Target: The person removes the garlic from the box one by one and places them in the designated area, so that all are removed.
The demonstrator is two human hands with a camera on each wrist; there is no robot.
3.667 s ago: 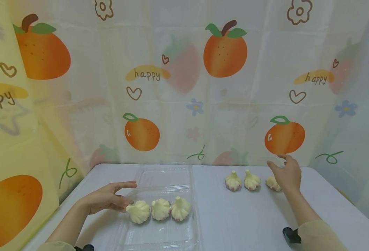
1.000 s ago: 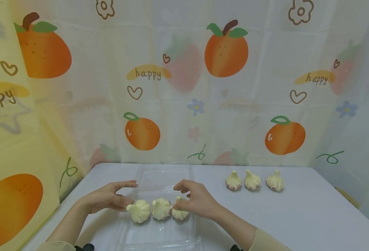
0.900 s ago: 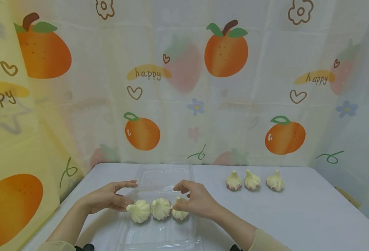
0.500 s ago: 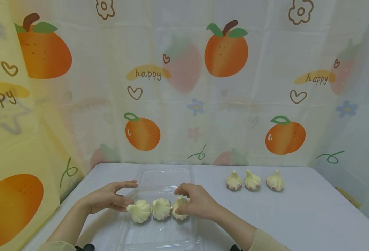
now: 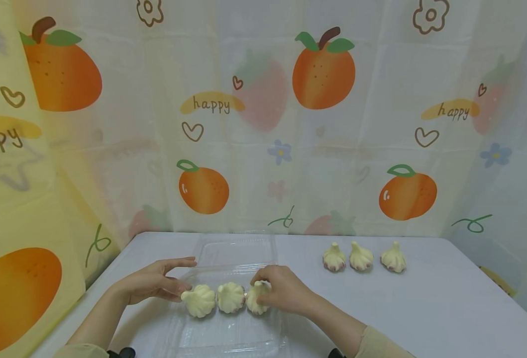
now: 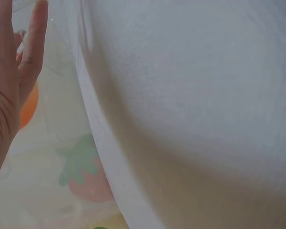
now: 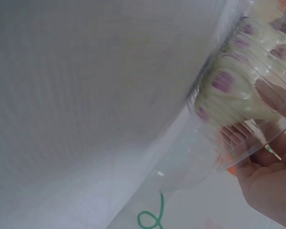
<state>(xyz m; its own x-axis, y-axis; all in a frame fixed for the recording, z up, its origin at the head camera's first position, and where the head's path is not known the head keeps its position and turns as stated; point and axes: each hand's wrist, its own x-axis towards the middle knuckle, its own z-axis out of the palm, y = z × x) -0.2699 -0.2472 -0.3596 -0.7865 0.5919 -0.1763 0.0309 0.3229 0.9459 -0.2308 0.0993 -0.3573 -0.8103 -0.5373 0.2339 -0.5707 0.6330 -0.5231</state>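
Observation:
Three pale garlic bulbs lie in a row in a clear plastic box (image 5: 227, 333) with its lid folded back. My right hand (image 5: 287, 291) has its thumb and fingers round the rightmost bulb (image 5: 255, 298); the right wrist view shows the bulb (image 7: 229, 90) through the ribbed clear wall, with the hand (image 7: 271, 176) beside it. My left hand (image 5: 151, 282) is at the box's left side, fingers extended, thumb close to the leftmost bulb (image 5: 200, 301); contact is unclear. Between these two sits the middle bulb (image 5: 231, 298). In the left wrist view, the left hand (image 6: 14, 71) shows straight fingers.
Three more garlic bulbs stand at the back right of the white table (image 5: 370, 313): one on the left (image 5: 334, 258), one in the middle (image 5: 361, 257) and one on the right (image 5: 393, 258). A fruit-patterned curtain (image 5: 254, 174) hangs behind the table.
My right hand has come from the back-right bulbs to the box, and its fingers have closed round the rightmost bulb there. My left hand has stayed in place.

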